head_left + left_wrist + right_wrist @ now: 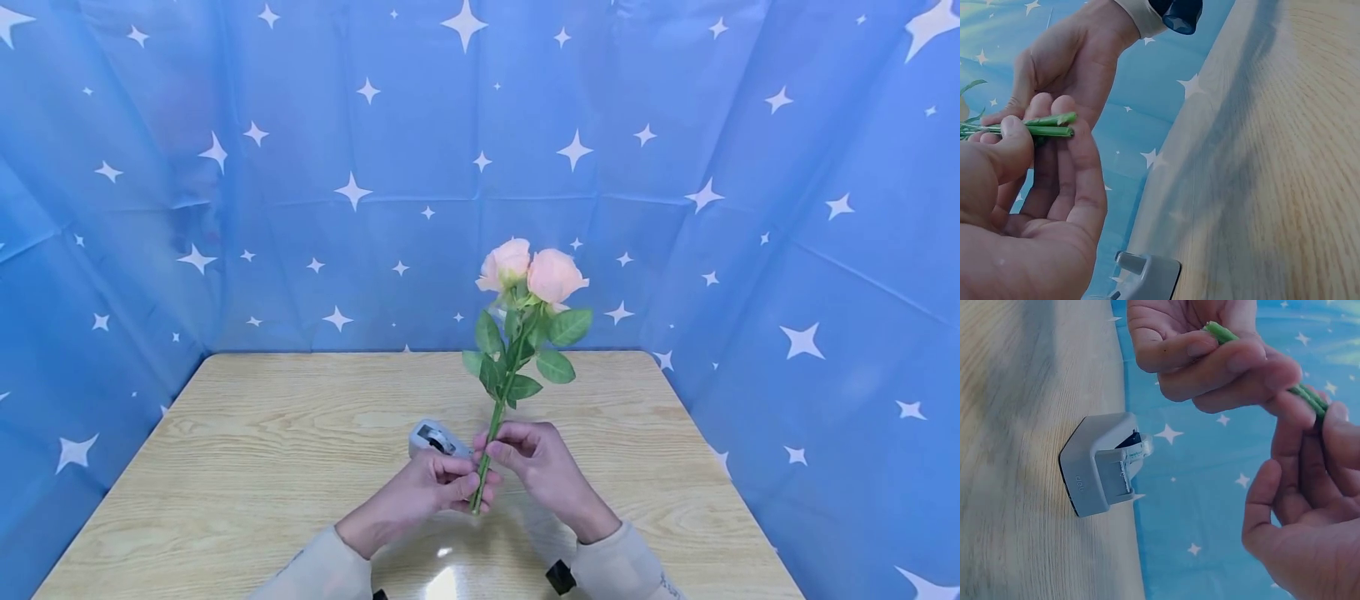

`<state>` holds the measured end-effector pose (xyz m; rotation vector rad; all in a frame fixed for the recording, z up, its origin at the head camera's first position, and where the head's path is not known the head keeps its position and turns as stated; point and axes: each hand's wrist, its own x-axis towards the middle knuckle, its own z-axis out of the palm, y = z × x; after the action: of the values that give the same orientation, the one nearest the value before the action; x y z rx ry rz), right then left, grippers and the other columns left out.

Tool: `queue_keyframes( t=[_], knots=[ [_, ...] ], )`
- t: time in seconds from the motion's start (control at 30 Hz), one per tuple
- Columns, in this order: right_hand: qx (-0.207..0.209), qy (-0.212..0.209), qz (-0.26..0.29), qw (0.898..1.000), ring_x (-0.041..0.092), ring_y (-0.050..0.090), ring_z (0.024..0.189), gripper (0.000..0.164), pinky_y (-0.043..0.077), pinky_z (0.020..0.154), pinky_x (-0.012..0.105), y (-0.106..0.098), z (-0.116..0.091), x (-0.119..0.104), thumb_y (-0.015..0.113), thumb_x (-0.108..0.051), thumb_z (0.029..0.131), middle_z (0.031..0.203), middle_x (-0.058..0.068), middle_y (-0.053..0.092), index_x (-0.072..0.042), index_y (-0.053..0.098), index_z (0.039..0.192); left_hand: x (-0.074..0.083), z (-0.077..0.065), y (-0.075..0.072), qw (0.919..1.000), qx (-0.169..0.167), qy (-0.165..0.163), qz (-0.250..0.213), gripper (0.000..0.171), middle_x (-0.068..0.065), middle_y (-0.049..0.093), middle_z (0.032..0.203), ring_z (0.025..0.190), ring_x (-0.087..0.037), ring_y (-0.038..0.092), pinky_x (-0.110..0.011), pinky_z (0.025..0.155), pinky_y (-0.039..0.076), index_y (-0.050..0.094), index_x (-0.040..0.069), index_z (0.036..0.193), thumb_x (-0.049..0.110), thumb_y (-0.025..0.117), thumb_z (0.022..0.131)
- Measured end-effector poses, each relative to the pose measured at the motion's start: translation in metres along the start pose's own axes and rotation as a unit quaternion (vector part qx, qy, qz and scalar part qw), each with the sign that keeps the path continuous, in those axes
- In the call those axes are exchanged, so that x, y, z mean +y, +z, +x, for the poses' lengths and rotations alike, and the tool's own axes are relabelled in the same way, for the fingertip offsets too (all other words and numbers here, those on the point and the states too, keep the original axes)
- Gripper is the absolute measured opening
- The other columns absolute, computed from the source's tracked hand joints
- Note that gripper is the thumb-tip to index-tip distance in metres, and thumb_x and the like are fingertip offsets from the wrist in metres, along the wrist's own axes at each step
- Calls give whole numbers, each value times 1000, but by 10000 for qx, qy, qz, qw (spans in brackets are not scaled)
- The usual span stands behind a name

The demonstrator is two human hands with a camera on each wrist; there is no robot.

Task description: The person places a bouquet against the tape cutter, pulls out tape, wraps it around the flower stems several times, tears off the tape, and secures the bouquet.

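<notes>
Two artificial pink roses (555, 277) with green leaves are held together upright above the table, leaning a little to the right. Near the cut ends, my left hand (420, 487) pinches both green stems (1050, 132) between thumb and fingers. Higher up, my right hand (546, 468) grips the same stems with thumb and fingertips. Side by side, the two stem ends stick out past the left fingers. Behind the left hand stands a grey tape dispenser (435, 437), partly hidden by that hand in the head view; the right wrist view shows its tape roll side and cutter end.
The wood-grain table (277, 433) stretches to both sides of the hands. A blue curtain with white stars (405, 142) surrounds its back and sides. Light-coloured sleeves (626, 558) and dark wrist devices (560, 577) sit close to the table's near part.
</notes>
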<state>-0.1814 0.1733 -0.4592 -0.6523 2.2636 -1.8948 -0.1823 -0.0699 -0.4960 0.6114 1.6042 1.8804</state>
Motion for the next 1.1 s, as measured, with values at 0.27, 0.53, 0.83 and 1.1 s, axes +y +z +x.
queue_keyframes(
  t=[0.27, 0.53, 0.83, 1.1],
  knots=[
    [-31, 18, -93, 9999, 17, 83, 121, 21, 59, 116, 25, 1, -2, 2, 70, -17, 118, 127, 26, 85, -3, 85, 115, -2, 1, 2, 9993, 245, 143, 229, 41, 6, 85, 123, 107, -8, 81, -27, 98, 70, 74, -18, 136, 18, 74, 116],
    [28, 157, -1, 9999, 18, 77, 140, 28, 55, 121, 21, 1, -3, 2, 71, -23, 119, 141, 14, 85, -1, 85, 125, 0, 0, 5, 9961, 635, 273, 544, 40, 4, 89, 115, 100, -7, 83, -24, 93, 70, 78, -14, 135, 21, 75, 116],
    [208, 57, -19, 9998, 22, 79, 138, 26, 59, 119, 24, 3, -2, 2, 73, -23, 117, 138, 11, 86, -8, 86, 134, 1, -1, 7, 9910, 937, 588, 757, 31, -16, 89, 117, 99, -6, 83, -22, 89, 68, 80, -12, 132, 13, 74, 115],
    [391, -82, -72, 9992, 31, 82, 133, 21, 62, 115, 24, 5, -3, -1, 77, -18, 114, 135, 14, 87, -6, 86, 128, 1, -2, 10, 9850, 1201, 781, 959, 27, -43, 79, 125, 97, -7, 83, -21, 88, 67, 81, -12, 129, 9, 75, 114]
  ],
)
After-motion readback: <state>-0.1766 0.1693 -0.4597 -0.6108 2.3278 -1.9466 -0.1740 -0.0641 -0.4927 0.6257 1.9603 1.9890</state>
